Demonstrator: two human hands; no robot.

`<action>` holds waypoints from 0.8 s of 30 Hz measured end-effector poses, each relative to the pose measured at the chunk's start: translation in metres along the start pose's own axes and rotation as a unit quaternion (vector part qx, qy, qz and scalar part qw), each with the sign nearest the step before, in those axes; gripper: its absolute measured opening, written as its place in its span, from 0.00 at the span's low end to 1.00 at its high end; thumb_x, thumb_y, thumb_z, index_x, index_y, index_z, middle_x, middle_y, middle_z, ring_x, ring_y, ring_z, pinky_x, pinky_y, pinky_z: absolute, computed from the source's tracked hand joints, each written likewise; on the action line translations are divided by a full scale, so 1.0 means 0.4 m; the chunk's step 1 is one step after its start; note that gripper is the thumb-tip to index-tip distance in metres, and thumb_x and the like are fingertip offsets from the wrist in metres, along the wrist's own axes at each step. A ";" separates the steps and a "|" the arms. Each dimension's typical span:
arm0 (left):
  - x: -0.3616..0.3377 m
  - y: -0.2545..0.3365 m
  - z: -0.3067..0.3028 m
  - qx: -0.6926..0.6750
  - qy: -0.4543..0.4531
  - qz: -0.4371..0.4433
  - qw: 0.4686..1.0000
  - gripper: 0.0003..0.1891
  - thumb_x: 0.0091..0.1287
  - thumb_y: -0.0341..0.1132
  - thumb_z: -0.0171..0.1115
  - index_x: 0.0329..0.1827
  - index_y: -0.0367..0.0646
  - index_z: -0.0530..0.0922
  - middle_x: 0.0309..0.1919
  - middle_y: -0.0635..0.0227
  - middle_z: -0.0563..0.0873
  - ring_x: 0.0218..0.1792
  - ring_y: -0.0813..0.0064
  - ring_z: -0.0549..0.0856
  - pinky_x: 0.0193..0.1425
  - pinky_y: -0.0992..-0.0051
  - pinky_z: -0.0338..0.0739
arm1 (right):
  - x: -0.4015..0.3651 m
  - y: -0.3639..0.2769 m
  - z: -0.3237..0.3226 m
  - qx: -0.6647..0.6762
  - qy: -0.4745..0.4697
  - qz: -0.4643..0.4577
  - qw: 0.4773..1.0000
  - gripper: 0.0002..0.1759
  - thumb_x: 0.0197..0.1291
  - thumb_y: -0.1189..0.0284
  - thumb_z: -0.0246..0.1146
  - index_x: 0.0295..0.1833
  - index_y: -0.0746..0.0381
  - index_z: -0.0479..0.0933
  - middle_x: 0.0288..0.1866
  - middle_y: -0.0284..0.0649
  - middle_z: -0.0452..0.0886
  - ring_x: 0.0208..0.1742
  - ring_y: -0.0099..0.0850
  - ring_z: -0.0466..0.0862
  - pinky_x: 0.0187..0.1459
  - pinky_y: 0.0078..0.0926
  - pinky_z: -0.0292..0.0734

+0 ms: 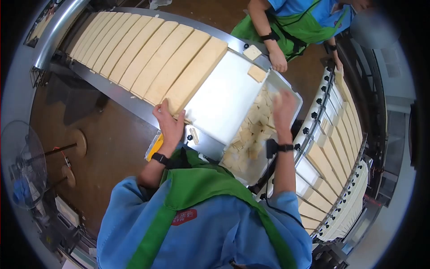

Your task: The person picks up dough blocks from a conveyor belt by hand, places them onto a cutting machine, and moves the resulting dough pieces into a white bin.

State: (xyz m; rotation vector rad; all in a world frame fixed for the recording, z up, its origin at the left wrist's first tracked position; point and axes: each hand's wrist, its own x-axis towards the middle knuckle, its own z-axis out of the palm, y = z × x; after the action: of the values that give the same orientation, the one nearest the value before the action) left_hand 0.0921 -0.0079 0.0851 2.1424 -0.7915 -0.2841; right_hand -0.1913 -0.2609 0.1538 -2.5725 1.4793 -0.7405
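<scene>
My left hand (169, 125) is at the near end of the last long pale-tan slab (199, 74), which looks like bread or cake. Its thumb is on one side of that end and its fingers on the other. Over a white bin (290, 83) full of broken pale pieces (253, 130) hangs my right hand (283, 110), smeared by motion. Whether it holds anything cannot be made out. Between the slab and the bin runs a bare stretch of white belt (219, 96). A small flat piece (256, 73) lies at the belt's far corner.
More slabs (130, 49) lie side by side along the conveyor. A second conveyor (309, 154) with spaced slabs and black knobs curves along the right. Across the bin stands a co-worker in a green apron (286, 31), one hand (277, 58) near the bin's edge.
</scene>
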 end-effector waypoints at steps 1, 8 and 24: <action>0.013 0.010 0.005 0.003 -0.002 -0.007 1.000 0.38 0.60 0.37 0.72 0.71 0.35 0.64 0.61 0.42 0.63 0.62 0.41 0.70 0.67 0.54 0.69 | 0.051 -0.070 0.063 0.041 -0.035 -0.022 0.998 0.22 0.61 0.68 0.68 0.58 0.66 0.80 0.56 0.53 0.80 0.61 0.51 0.75 0.66 0.48 0.66; 0.060 0.063 -0.021 0.038 -0.052 -0.066 0.996 0.39 0.57 0.31 0.74 0.71 0.36 0.63 0.58 0.44 0.64 0.54 0.40 0.77 0.59 0.55 0.76 | 0.325 -0.299 0.402 0.067 -0.098 -0.110 0.987 0.22 0.61 0.64 0.66 0.58 0.63 0.79 0.54 0.46 0.76 0.58 0.44 0.73 0.59 0.47 0.66; 0.061 0.093 0.005 0.055 -0.093 -0.058 0.992 0.43 0.53 0.30 0.77 0.71 0.37 0.61 0.57 0.47 0.65 0.56 0.42 0.76 0.56 0.54 0.75 | 0.367 -0.309 0.444 -0.018 -0.176 -0.048 0.983 0.28 0.57 0.55 0.68 0.54 0.66 0.79 0.49 0.49 0.80 0.55 0.47 0.78 0.57 0.50 0.70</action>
State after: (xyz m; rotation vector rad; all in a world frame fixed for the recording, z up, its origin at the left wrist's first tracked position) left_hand 0.0936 -0.0418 0.1138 2.2942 -0.8032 -0.5175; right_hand 0.0470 -0.3468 0.0888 -2.6394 1.2759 -0.2459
